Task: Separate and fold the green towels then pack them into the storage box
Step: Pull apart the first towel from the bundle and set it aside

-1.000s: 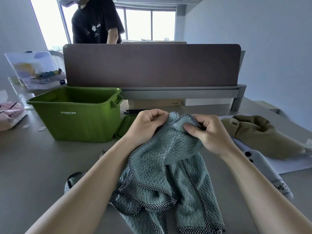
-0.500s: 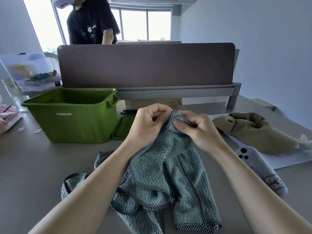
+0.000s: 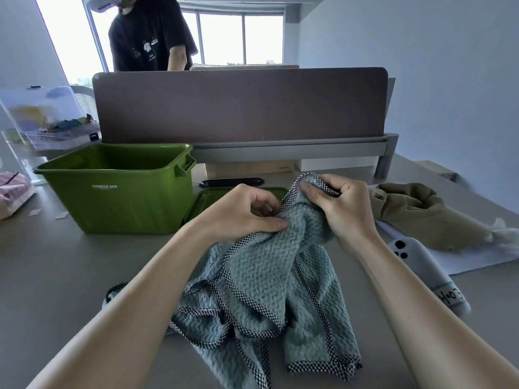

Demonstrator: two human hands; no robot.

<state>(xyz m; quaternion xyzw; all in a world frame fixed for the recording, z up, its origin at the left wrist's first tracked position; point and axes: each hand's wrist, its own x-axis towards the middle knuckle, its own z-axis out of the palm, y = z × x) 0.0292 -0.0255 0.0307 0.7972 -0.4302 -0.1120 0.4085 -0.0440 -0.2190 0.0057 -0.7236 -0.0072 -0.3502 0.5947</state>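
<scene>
Bench [image 3: 56, 276]: open grey surface at left front; divider [image 3: 238, 108] closes the far edge.
Box [image 3: 120, 197]: open-topped, left of the hands; lid [image 3: 203, 203] flat beside it.
Right side: olive cloth [image 3: 421, 217] and phone [image 3: 421, 268] near the right forearm.
Towels [image 3: 261, 276]: bunched heap between the forearms, lower ends on the bench.
Left hand [image 3: 244, 211]: pinches the checked hem.
Right hand [image 3: 339, 209]: grips the raised top corner, just beside the left.

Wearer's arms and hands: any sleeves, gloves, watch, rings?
Nothing worn shows. Left hand and right hand are ungloved, with no rings, watch or band. Both forearms are bare to the frame edge, no sleeve in view.
</scene>
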